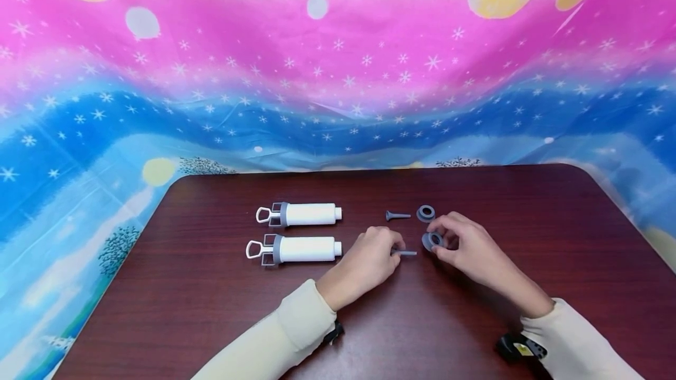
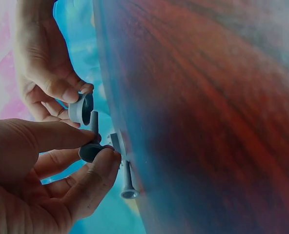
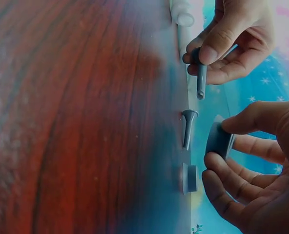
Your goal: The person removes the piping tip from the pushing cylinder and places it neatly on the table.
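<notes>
My left hand (image 1: 372, 255) pinches a grey nozzle (image 1: 406, 253) by its wide end between thumb and fingers. The thin tube of the nozzle (image 2: 94, 122) points toward the other hand. Just to the right, my right hand (image 1: 470, 245) grips a grey flanged ring (image 1: 430, 241) by its edge, with the hole showing in the head view. In the right wrist view that ring (image 3: 219, 139) sits between thumb and fingertips, side-on. A second grey nozzle (image 1: 397, 215) and a second flanged ring (image 1: 425, 213) lie on the table just beyond the hands.
Two white plunger cylinders (image 1: 311, 214) (image 1: 308, 249) with grey collars and white loop handles lie side by side left of my left hand. The dark wooden table (image 1: 158, 309) has rounded far corners. A patterned cloth (image 1: 338, 75) hangs behind it.
</notes>
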